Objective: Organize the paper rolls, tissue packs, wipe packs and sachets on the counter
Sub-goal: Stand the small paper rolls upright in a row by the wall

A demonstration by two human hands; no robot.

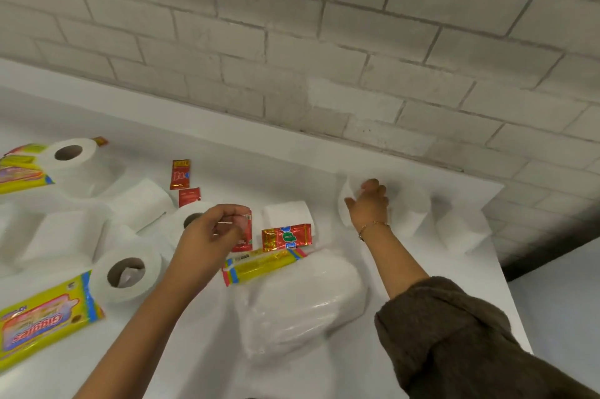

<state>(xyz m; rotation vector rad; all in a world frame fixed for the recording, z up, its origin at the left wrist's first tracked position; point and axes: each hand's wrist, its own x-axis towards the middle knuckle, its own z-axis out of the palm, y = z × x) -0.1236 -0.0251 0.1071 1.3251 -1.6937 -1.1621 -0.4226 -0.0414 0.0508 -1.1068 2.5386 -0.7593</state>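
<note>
Roll (410, 207) at the far right of the worktop (292, 176), close to the wall (324, 41), lies on its side, long axis running left to right. Your right hand (368, 207) is on its left end, fingers curled over the top edge. Your left hand (207, 233) is well apart, fingers curled at a red sachet (248, 236); blur hides whether they pinch it.

Counter (259, 168) open behind sachets (179, 174); paper rolls (126, 275) crowd left.
</note>
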